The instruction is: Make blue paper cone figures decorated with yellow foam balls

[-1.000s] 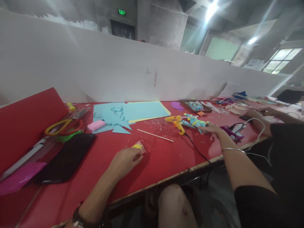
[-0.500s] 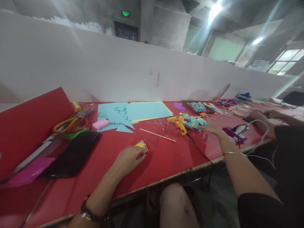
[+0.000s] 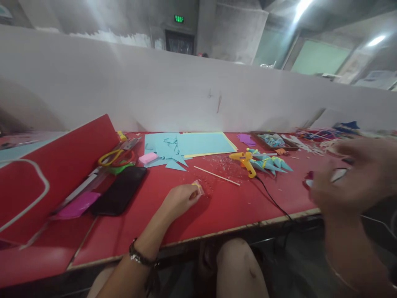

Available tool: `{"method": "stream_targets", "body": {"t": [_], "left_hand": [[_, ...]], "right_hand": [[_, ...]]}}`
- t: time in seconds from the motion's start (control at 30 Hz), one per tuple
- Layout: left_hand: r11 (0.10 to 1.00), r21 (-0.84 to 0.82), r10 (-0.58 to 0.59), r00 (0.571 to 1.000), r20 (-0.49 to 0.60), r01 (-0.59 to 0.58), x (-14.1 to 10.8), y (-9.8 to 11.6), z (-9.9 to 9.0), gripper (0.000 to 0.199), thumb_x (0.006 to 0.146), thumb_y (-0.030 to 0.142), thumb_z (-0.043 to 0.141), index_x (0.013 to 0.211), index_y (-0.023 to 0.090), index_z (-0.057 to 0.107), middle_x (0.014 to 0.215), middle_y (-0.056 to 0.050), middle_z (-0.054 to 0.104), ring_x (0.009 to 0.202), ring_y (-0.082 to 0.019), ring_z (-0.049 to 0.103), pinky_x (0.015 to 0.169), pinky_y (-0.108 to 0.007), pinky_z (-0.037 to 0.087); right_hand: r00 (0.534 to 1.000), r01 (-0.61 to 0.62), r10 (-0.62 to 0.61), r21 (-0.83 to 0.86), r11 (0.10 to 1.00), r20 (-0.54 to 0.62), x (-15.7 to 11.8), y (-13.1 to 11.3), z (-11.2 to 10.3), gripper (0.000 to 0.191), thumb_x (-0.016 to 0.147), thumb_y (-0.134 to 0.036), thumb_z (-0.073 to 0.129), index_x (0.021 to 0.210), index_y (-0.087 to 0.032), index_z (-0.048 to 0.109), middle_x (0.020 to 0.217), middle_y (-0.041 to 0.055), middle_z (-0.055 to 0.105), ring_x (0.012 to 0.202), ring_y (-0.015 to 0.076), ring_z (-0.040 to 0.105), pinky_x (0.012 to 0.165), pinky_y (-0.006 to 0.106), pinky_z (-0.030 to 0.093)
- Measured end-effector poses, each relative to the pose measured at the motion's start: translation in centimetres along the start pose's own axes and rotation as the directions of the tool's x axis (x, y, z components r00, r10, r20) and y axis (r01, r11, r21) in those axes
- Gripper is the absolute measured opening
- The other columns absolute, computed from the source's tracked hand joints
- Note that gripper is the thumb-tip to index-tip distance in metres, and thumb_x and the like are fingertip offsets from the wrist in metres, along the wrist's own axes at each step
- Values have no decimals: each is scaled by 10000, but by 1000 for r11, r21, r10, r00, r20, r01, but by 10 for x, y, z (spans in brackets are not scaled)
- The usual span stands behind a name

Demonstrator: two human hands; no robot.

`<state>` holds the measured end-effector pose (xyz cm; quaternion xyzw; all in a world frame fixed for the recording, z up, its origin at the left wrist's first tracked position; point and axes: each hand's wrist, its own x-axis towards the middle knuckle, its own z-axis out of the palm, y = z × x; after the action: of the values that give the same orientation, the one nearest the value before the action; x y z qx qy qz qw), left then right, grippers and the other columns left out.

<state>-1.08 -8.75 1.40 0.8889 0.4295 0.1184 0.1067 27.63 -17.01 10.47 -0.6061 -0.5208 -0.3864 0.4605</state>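
My left hand (image 3: 181, 201) rests on the red table with its fingers closed on a small clear packet (image 3: 198, 187) with something yellow in it. My right hand (image 3: 350, 178) is raised at the right, close to the camera and blurred by motion; whether it holds anything is not clear. A yellow glue gun (image 3: 245, 162) lies on the table between the hands, against blue paper cones (image 3: 271, 162) with yellow trim. A thin pale stick (image 3: 217, 175) lies beyond my left hand.
Blue paper sheets (image 3: 201, 142) lie at the back, with a pink block (image 3: 148, 158) beside them. At the left are a black phone (image 3: 122, 191), yellow-handled scissors (image 3: 110, 158) and a pink packet (image 3: 79, 205). A tray (image 3: 290, 147) of scraps stands back right. The glue gun's cord crosses the front edge.
My right hand has left the blue cones and come up toward the camera. The view has turned, shifting the table items rightward. My left hand still holds the packet.
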Motion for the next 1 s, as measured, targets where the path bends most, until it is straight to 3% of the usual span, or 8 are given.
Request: {"method": "stream_targets", "body": {"t": [0.03,0.1,0.23,0.4,0.53,0.67,0.8,1.0], "left_hand": [[1000,-7,-12,999,-32,12,1,0,0,141,818,278,430,785,203,545,760,-4,611,673,-139,551,553,-226,347],[999,-4,-39,992,-123,38,1,-2,2,174,806,333,460,887,197,531,888,-32,603,800,-163,556,642,-243,396],[993,71,-73,961,-267,95,1,-9,11,428,753,425,525,1078,152,472,1091,-118,544,1029,-245,488,827,-337,402],[987,113,-89,980,-180,111,0,-16,14,473,673,457,596,1031,157,517,1036,-109,550,1001,-256,491,829,-359,404],[997,68,-13,992,-127,21,2,-16,11,330,702,400,577,948,182,543,961,-75,573,919,-218,527,791,-323,411],[999,29,-35,990,-135,39,2,-15,14,339,740,327,536,1030,167,461,972,-78,596,890,-199,563,716,-282,428],[992,77,-83,984,-156,96,3,-11,16,346,755,354,503,1033,160,434,939,-88,611,842,-213,585,642,-284,429],[979,188,-41,980,-194,78,5,-5,16,305,724,328,539,970,156,487,982,-121,586,935,-249,538,774,-334,406]], "right_hand": [[986,154,-160,123,980,37,-6,-17,0,231,756,-205,476,987,-217,482,922,78,545,973,224,512,905,437,380],[905,283,-373,365,887,205,-23,-44,9,198,779,-181,450,965,-233,493,875,55,553,893,200,538,829,399,437],[621,102,-469,529,843,628,-66,-67,41,304,785,-179,449,1083,-208,497,1028,98,528,972,228,514,839,399,442],[401,-172,-486,585,793,776,-100,-73,61,493,770,-211,505,1248,-220,387,1173,100,492,1110,225,456,936,394,385],[436,-379,-429,594,710,791,-105,-88,70,506,765,-241,525,1251,-218,384,1228,98,483,1142,215,442,972,404,351],[486,-641,-319,580,503,814,-111,-109,82,357,788,-221,464,1144,-201,466,1023,72,591,921,159,569,795,312,476],[546,-716,-182,568,405,818,-121,-119,87,295,729,-185,502,1023,-202,519,877,33,608,815,145,587,754,293,485],[504,-806,-97,507,305,858,-130,-117,94,195,689,-197,523,883,-192,536,799,29,602,758,145,585,715,289,494]]}}
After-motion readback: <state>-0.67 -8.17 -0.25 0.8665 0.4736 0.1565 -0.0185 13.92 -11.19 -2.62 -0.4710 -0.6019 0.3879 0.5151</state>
